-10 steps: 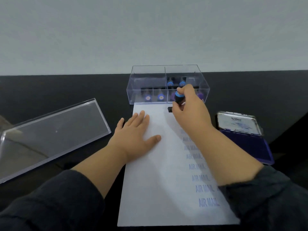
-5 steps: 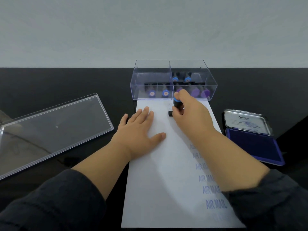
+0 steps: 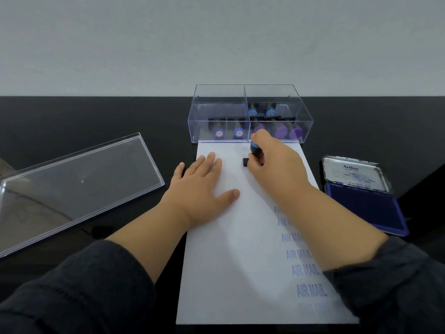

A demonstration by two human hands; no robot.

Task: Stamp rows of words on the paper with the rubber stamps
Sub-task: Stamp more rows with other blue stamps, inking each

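Note:
A white sheet of paper [image 3: 240, 261] lies lengthwise on the black table, with a column of blue AIR MAIL prints [image 3: 310, 289] down its right side. My right hand [image 3: 274, 165] grips a black rubber stamp with a blue band [image 3: 254, 149] and holds its base on the paper near the far edge. A faint print [image 3: 244, 148] shows just beyond the stamp. My left hand [image 3: 202, 186] lies flat with straight fingers on the paper's left part.
A clear plastic box [image 3: 216, 104] with several blue and purple stamps stands at the paper's far edge. Its clear lid [image 3: 72, 184] lies to the left. An open blue ink pad [image 3: 363, 206] sits to the right.
My right hand has brought the stamp a little nearer along the paper, leaving a faint print uncovered beyond it. My left hand stays flat on the sheet.

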